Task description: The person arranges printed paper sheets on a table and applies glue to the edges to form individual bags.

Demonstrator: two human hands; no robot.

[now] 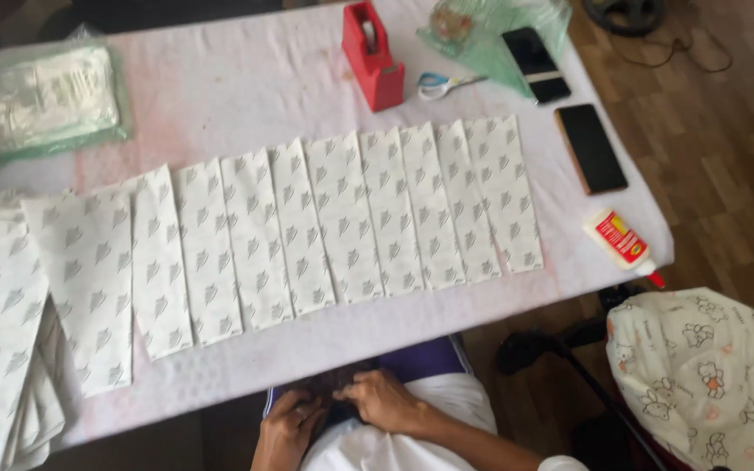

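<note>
Dark cloth [335, 384] in lap, left hand [288, 427], right hand [386, 401] touching

Table [246, 78]: covered by a pale cloth.
Near: patterned paper bags [342, 218] laid in a row.
Far: red tape dispenser [371, 54], scissors [442, 85].
Right: two phones [592, 148], glue bottle [621, 242].

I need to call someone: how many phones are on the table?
2. One black phone lies on the green plastic bag at the far right; another phone lies near the right edge.

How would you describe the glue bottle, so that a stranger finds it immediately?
Start at the table with the pale cloth and go to its right edge. Below the dark phone lies the glue bottle, small and white with a red label and red tip, the only bottle there.
</note>
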